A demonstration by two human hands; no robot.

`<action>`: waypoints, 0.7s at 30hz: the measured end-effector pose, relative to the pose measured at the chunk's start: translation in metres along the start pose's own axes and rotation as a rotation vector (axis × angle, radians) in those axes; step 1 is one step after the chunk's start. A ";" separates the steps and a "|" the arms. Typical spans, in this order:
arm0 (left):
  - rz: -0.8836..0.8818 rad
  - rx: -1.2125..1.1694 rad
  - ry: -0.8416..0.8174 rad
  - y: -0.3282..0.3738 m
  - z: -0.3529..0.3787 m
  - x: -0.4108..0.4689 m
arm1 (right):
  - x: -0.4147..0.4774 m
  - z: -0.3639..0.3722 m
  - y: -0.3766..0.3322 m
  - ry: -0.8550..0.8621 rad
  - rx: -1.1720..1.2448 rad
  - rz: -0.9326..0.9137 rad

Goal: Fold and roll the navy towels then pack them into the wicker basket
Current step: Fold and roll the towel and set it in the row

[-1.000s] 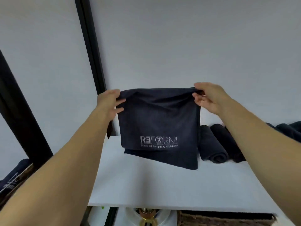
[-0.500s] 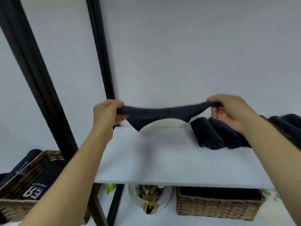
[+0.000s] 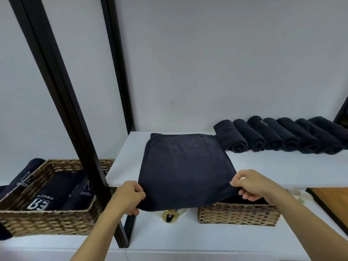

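Navy towel point(image 3: 185, 170) overhanging shelf point(image 3: 282, 168) edge, hands point(image 3: 130, 199) point(image 3: 252, 185) pinching corners

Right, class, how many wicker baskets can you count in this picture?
2. One basket stands at the left with rolled towels in it. The other basket stands under the shelf, beneath the right hand. Others may be out of view.

The flat towel point(image 3: 185, 170) and the rolled towels point(image 3: 278, 136) are soft, matt navy cloth, the shelf point(image 3: 282, 170) is smooth matt white, the baskets point(image 3: 238, 214) are rough woven wicker, and the post point(image 3: 62, 95) is smooth black.
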State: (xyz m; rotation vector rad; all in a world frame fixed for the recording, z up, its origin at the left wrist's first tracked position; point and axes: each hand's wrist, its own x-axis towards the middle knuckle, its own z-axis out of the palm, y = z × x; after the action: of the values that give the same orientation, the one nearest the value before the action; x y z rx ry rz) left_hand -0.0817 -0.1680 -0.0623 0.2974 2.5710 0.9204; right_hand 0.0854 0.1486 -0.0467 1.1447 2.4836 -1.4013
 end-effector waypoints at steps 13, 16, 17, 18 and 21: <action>0.104 0.117 0.257 0.085 -0.008 0.184 | 0.159 -0.006 -0.062 0.297 -0.494 -0.245; 0.035 0.062 0.215 0.093 -0.004 0.215 | 0.189 -0.008 -0.081 0.313 -0.535 -0.338; 0.026 0.043 0.217 0.094 -0.003 0.220 | 0.196 -0.007 -0.087 0.298 -0.549 -0.366; 0.027 0.025 0.233 0.095 -0.002 0.225 | 0.202 -0.007 -0.094 0.272 -0.561 -0.390; 0.056 -0.077 0.291 0.099 -0.001 0.234 | 0.220 -0.006 -0.111 0.168 -0.623 -0.440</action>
State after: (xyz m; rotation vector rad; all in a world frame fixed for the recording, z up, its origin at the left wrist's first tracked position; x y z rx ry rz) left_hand -0.2865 -0.0172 -0.0659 0.2291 2.7923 1.1558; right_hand -0.1419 0.2444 -0.0515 0.6298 3.0786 -0.4865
